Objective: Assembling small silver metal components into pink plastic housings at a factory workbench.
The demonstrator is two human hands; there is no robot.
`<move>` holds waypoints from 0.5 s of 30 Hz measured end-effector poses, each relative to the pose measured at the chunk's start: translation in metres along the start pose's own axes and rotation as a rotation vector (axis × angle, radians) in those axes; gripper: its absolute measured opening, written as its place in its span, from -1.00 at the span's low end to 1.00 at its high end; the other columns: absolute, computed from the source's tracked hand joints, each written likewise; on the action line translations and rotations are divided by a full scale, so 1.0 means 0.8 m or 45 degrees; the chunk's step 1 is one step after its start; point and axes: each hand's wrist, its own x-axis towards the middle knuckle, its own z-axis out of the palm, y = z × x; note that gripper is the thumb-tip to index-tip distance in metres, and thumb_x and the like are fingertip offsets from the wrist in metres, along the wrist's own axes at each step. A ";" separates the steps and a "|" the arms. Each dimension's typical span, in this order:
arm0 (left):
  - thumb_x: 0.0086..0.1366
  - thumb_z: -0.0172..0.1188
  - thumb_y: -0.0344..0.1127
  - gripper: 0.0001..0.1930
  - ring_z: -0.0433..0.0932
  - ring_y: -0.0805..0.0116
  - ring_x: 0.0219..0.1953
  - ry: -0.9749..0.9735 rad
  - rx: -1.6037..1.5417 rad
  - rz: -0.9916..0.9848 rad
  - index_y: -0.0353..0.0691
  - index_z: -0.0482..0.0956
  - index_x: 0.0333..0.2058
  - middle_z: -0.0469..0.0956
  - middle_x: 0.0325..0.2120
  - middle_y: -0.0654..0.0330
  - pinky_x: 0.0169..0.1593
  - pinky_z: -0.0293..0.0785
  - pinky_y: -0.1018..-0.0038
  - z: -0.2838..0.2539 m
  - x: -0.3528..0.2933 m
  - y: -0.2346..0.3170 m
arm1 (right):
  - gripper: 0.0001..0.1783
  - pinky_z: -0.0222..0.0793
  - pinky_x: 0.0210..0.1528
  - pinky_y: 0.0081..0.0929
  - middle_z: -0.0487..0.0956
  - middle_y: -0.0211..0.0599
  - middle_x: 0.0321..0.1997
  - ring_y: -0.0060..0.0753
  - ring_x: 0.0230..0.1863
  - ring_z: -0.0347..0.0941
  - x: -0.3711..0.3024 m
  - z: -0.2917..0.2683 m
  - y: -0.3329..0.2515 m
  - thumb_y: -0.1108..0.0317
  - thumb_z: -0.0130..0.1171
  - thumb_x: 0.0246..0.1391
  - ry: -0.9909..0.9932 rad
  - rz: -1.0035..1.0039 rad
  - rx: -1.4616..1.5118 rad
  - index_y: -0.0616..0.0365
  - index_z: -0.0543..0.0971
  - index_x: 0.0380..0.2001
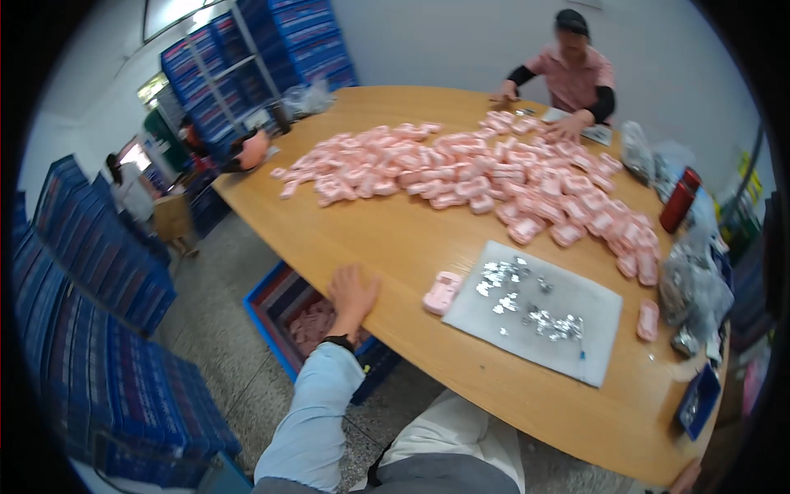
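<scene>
My left hand (354,295) lies on the near left edge of the wooden table (411,346), fingers spread and holding nothing. At the lower right, a small part of my right hand (686,476) shows by the table's edge; most of its fingers are hidden. A lone pink plastic case (443,292) lies between my left hand and a white foam sheet (568,362). Small shiny metal pieces (555,324) are scattered over the sheet. Farther back spreads a big heap of similar pink cases (461,169). Another pink case (648,319) lies right of the sheet.
Below my left arm, a blue crate (270,306) on the floor holds pink pieces. A co-worker (572,70) reaches over the far side. Along the right edge are a red bottle (680,200), plastic bags (695,272) and a blue bin (699,401). Stacked blue crates (107,239) stand left.
</scene>
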 end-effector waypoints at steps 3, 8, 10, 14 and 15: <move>0.04 0.03 0.10 -0.40 0.11 0.07 0.11 0.037 -0.003 0.056 -0.20 0.28 -0.03 0.22 0.02 -0.01 0.12 -0.04 0.12 -0.002 0.000 0.008 | -0.28 0.18 -0.04 -0.05 0.43 -0.07 -0.07 0.10 -0.06 0.30 -0.031 -0.020 -0.026 -0.28 -0.33 -0.01 -0.003 0.111 0.027 0.11 0.39 -0.07; 0.06 0.02 0.10 -0.39 0.07 0.10 0.14 -0.035 -0.024 0.018 -0.19 0.26 -0.01 0.18 0.05 0.03 0.15 -0.12 0.14 -0.004 -0.003 0.021 | -0.27 0.17 -0.02 -0.08 0.42 -0.04 -0.06 0.07 -0.03 0.29 -0.040 -0.031 -0.013 -0.28 -0.35 -0.01 0.056 0.141 -0.024 0.10 0.38 -0.05; 0.06 0.02 0.10 -0.39 0.05 0.12 0.15 -0.052 -0.007 -0.009 -0.18 0.25 0.00 0.17 0.06 0.04 0.17 -0.14 0.15 -0.006 -0.006 0.019 | -0.29 0.14 0.02 -0.11 0.40 -0.03 -0.04 0.06 -0.01 0.28 -0.059 -0.044 -0.032 -0.25 -0.33 0.00 0.029 0.153 -0.058 0.11 0.36 -0.03; 0.08 0.01 0.09 -0.39 0.04 0.13 0.15 -0.066 -0.021 0.003 -0.19 0.24 0.00 0.16 0.07 0.04 0.17 -0.15 0.15 -0.011 -0.007 0.021 | -0.31 0.14 0.03 -0.14 0.39 -0.03 -0.03 0.06 0.01 0.27 -0.073 -0.059 -0.043 -0.22 -0.30 0.00 0.025 0.182 -0.024 0.12 0.35 -0.03; 0.08 0.00 0.09 -0.39 0.04 0.13 0.15 -0.065 -0.025 0.007 -0.19 0.24 0.01 0.15 0.07 0.04 0.17 -0.16 0.16 -0.009 -0.006 0.024 | -0.31 0.14 0.03 -0.15 0.39 -0.03 -0.02 0.05 0.01 0.27 -0.066 -0.054 -0.036 -0.22 -0.29 0.00 0.047 0.183 -0.026 0.11 0.35 -0.03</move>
